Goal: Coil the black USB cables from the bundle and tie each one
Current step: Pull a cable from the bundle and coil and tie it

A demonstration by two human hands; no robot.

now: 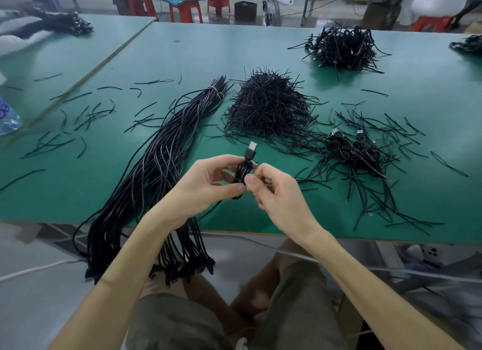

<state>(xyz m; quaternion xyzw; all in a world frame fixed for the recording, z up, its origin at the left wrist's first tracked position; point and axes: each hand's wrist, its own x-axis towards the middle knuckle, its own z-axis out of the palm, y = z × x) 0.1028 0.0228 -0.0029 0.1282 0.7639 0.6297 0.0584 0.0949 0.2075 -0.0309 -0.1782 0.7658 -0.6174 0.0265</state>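
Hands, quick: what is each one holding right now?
Left hand: closed, gripping the coiled USB cable.
Right hand: closed, pinching the same cable at its side.

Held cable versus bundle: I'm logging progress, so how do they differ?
The held cable is one, coiled short; the bundle is many, stretched long. Left hand and right hand grip the held cable above the table; the bundle lies on it, ends hanging off. Both are black.

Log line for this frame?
left hand: holds coiled cable, plug up | right hand: pinches it | stage: coiled, tying unclear | bundle: at left | finished coils: at right
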